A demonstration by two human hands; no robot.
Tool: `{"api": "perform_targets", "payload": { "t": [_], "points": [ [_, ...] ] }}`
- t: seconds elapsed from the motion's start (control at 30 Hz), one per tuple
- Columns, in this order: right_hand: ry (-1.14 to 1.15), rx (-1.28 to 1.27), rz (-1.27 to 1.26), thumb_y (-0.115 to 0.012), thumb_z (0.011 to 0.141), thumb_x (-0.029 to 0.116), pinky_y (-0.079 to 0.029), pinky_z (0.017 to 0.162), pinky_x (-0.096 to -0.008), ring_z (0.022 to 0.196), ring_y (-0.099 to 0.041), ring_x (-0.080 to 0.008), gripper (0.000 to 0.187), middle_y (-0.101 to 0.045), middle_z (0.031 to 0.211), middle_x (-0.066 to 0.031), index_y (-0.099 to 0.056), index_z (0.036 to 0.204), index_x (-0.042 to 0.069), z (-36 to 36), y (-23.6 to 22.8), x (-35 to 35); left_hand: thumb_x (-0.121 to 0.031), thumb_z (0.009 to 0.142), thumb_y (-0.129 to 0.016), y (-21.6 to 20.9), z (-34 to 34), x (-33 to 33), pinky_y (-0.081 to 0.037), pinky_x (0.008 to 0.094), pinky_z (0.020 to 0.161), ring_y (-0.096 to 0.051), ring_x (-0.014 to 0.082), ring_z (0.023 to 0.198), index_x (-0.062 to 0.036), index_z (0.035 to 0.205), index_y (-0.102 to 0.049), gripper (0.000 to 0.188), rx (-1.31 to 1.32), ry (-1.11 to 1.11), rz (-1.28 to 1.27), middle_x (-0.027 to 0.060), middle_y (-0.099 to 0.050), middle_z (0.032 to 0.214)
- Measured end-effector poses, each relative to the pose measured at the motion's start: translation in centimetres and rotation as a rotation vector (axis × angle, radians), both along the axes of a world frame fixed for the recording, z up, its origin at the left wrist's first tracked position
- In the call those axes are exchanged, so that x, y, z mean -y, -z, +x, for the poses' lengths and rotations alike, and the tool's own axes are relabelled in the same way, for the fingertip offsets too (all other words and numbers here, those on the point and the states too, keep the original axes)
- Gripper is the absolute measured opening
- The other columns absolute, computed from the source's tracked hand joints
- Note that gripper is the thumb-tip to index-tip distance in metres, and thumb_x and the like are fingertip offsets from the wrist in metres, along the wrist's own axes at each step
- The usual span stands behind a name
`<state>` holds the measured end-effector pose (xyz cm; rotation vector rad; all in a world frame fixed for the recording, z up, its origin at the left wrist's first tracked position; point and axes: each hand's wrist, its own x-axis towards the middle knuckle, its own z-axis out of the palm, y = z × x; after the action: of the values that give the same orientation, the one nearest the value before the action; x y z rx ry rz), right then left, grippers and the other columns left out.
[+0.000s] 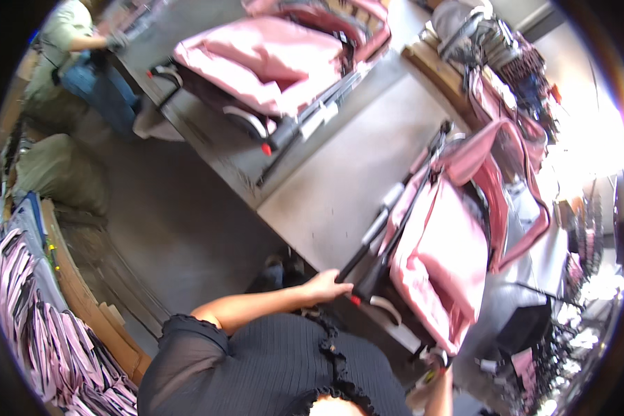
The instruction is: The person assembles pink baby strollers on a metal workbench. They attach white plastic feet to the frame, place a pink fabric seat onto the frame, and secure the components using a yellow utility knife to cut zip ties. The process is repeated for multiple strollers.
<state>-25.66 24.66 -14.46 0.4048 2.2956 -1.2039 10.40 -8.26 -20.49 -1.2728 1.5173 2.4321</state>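
A pink fabric stroller (437,256) with a black tube frame lies on the metal-topped table right in front of me, its pink straps or canopy fabric toward the far side. My left hand (324,286) is closed round the near end of a black frame tube, close to a red tip. At the stroller's lower near corner is my right hand (438,369), small and blurred, its fingers bent against the frame there. Part of that grip is hidden by the frame and fabric.
Farther along the table (326,180) lies a second pink stroller (263,62). A co-worker (83,62) with a gloved hand stands at the far left. Stacked pink pieces (41,333) and a stuffed sack (59,173) line the left. Hanging parts (506,62) crowd the right.
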Motion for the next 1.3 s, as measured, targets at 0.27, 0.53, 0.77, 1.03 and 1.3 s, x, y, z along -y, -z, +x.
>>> {"api": "perform_targets", "payload": {
  "t": [0.27,0.53,0.77,1.03,1.3],
  "points": [
    [-0.293,0.389,-0.361,-0.048,0.091,0.029,-0.048,0.049,-0.0336,0.050,-0.054,-0.0211,0.027,-0.054,0.062,-0.0085,-0.057,0.090,0.003,11.2,7.0,6.2,-0.033,0.079,-0.064,0.2,3.4,5.6,-0.044,0.0313,0.058,-0.055,0.0151,0.061,-0.0017,0.084,-0.063,0.032,0.163,-0.275,-0.504,0.0068,-0.060,0.065],
    [-0.550,0.386,-0.456,-0.049,0.092,0.032,-0.049,0.050,-0.0332,0.051,-0.055,-0.0212,0.031,-0.055,0.062,-0.0090,-0.058,0.088,0.003,13.5,4.9,19.5,-0.023,0.078,-0.063,0.0,13.4,13.4,-0.044,0.0309,0.058,-0.055,0.0140,0.064,-0.0037,0.078,-0.063,0.020,0.444,-0.284,-0.805,0.0038,-0.059,0.067],
    [-0.567,0.402,-0.418,-0.054,0.091,0.035,-0.049,0.048,-0.0332,0.051,-0.056,-0.0218,0.034,-0.054,0.061,-0.0096,-0.057,0.084,0.002,21.1,3.9,31.3,-0.029,0.080,-0.063,-1.9,21.4,25.1,-0.049,0.0343,0.073,-0.063,0.0213,0.084,-0.0044,0.108,-0.062,0.037,0.426,-0.438,-0.647,0.0118,-0.067,0.095],
    [-1.019,0.363,-0.707,-0.052,0.089,0.011,-0.050,0.061,-0.0317,0.068,-0.064,-0.0190,0.028,-0.060,0.084,-0.0107,-0.044,0.113,0.000,29.8,2.6,48.1,-0.011,0.082,-0.063,1.0,30.2,27.5,-0.042,0.0252,0.044,-0.055,0.0106,0.053,-0.0050,0.097,-0.055,0.019,0.575,-0.897,-0.540,0.0056,-0.059,0.072],
    [-0.360,-0.033,-0.389,-0.058,0.087,0.019,-0.045,0.053,-0.0273,0.073,-0.062,-0.0147,0.038,-0.059,0.091,-0.0081,-0.043,0.117,0.003,15.4,5.2,34.3,-0.026,0.087,-0.057,7.4,21.1,16.8,-0.047,0.0284,0.073,-0.059,0.0139,0.083,-0.0005,0.102,-0.064,0.030,0.110,0.796,0.078,0.0059,-0.066,0.090]
  ]
}}
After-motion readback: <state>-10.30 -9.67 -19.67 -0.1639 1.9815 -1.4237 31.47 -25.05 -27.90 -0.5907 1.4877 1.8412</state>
